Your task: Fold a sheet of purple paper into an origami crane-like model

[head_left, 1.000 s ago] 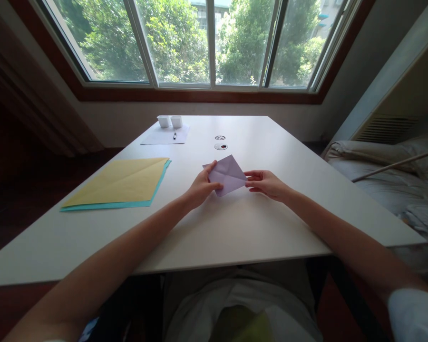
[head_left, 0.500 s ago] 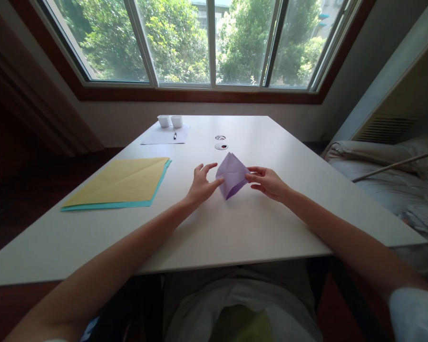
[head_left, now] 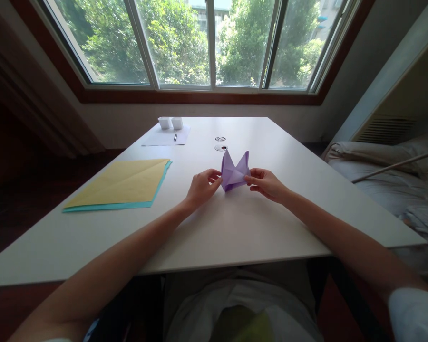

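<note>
Between my hands is a folded piece of purple paper [head_left: 233, 175], held just above the white table [head_left: 235, 228]. Two pointed flaps stand up from it with a V-shaped gap between them. My left hand [head_left: 202, 186] pinches its left edge between thumb and fingers. On the other side, my right hand [head_left: 266, 183] grips the right edge, thumb in front and fingers behind. The fingertips behind the paper are partly hidden.
To the left lie a yellow sheet [head_left: 123, 183] and a turquoise sheet [head_left: 153, 202] beneath it. Farther back, two small white cups [head_left: 164, 123] and a pen [head_left: 175, 137] rest by white paper [head_left: 153, 138]. Two round table inserts [head_left: 220, 147] sit beyond the purple paper.
The purple paper has gone from a diamond shape to one with two spread upright points. My left fingers, raised apart before, have closed onto its left edge; my right hand keeps its grip.
</note>
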`<state>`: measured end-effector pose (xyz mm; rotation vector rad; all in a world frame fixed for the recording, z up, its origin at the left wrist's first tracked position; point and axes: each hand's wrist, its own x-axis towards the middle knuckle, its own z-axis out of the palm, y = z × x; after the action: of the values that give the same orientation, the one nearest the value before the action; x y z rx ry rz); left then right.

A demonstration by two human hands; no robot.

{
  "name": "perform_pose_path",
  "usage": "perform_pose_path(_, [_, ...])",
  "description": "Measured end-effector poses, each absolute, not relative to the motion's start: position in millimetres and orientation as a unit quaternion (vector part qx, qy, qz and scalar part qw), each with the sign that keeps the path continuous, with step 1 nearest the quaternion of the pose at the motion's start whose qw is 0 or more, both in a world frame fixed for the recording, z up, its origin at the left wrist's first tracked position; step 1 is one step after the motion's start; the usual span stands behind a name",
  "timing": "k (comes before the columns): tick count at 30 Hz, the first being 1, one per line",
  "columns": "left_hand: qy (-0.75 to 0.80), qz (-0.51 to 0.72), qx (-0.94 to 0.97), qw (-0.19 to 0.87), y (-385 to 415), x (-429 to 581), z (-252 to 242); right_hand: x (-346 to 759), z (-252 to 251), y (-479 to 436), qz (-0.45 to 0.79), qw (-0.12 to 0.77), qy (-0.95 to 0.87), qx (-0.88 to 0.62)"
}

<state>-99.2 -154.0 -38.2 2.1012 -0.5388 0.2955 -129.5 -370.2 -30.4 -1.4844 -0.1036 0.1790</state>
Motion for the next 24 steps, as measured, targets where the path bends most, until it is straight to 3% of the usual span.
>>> perform_pose_path(7, [-0.108,0.006,0.81,0.577,-150.8,-89.3,-45.5,-129.4,-28.1,-376.1,0.125,0.705,-0.043,-0.697])
perform_pose_path(17, [-0.028,-0.035,0.765,0.642,-141.9,-79.2,-45.0,-128.7,-25.1,-384.1,0.163,0.657,-0.075,-0.733])
perform_pose_path(24, [0.047,-0.037,0.71,0.701,-134.3,-76.3,-35.0,-119.9,-30.7,-397.3,0.064,0.581,-0.022,-0.811])
